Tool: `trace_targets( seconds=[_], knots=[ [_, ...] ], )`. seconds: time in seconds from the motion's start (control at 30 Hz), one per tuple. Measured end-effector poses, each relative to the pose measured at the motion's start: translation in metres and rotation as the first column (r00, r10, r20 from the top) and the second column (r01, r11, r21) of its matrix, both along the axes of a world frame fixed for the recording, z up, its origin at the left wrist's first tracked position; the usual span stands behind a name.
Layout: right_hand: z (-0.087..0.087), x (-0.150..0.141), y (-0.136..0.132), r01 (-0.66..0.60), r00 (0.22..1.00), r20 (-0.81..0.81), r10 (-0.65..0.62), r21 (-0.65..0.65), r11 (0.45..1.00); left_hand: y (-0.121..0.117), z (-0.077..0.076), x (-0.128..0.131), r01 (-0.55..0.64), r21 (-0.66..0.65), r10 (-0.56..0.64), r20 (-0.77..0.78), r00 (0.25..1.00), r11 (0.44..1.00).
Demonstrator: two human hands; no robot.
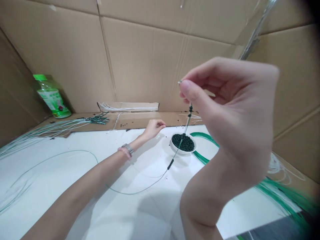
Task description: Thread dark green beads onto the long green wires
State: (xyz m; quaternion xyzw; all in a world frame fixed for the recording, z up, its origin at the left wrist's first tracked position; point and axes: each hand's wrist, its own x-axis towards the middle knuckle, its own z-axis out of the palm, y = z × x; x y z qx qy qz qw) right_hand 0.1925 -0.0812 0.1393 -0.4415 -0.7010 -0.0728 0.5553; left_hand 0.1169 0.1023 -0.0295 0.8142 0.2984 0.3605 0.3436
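- A thin green cord point(130, 194) is held up by the right hand point(190, 88), raised near and on the right; its whitish tip is pinched between thumb and forefinger, with no gap left between them.
- Small dark beads point(170, 164) are carried on the cord in separate groups, the lowest above the counter point(120, 213); the rest of the cord is looped leftward, partly hidden by the left forearm.
- The left hand point(153, 129) is held farther off, just left of the bowl point(186, 153); its fingers are curled, the thumb brought close to the forefinger, but whether anything is gripped cannot be told.
- The white bowl is filled with similar beads, and a green coil point(202, 158) is set just to its right.
- The step in hand is judged to be bead stringing; for the next move, a steady pinch and a taut cord seem to be called for, so that no beads are shed.
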Motion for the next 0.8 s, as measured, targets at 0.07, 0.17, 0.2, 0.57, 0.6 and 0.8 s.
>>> trace_targets(
  seconds=[0.07, 0.17, 0.2, 0.57, 0.6, 0.8],
  knots=[
    [-0.002, -0.002, 0.003, -0.026, 0.998, -0.051, 0.027, 0.022, 0.999, -0.007, 0.024, -0.015, -0.031, -0.049, 0.040, 0.196, 0.980, 0.998],
    [-0.005, -0.010, 0.007, -0.057, 0.990, -0.126, 0.065, 0.066, 0.996, -0.036, 0.065, -0.047, -0.055, -0.073, 0.083, 0.468, 0.880, 0.996],
    [-0.006, -0.013, 0.009, -0.069, 0.986, -0.146, 0.078, 0.070, 0.995, -0.049, 0.077, -0.057, -0.056, -0.069, 0.084, 0.532, 0.842, 0.996],
    [-0.019, -0.062, 0.004, -0.180, 0.968, -0.154, 0.200, 0.138, 0.974, -0.123, 0.121, -0.104, 0.421, -0.108, -0.110, 0.880, 0.461, 0.901],
    [-0.020, -0.065, 0.003, -0.187, 0.966, -0.149, 0.209, 0.148, 0.971, -0.124, 0.121, -0.105, 0.426, -0.108, -0.111, 0.881, 0.460, 0.898],
    [-0.023, -0.072, 0.001, -0.159, 0.979, -0.100, 0.179, 0.184, 0.970, -0.126, 0.121, -0.113, 0.407, -0.099, -0.131, 0.857, 0.499, 0.908]
  ],
)
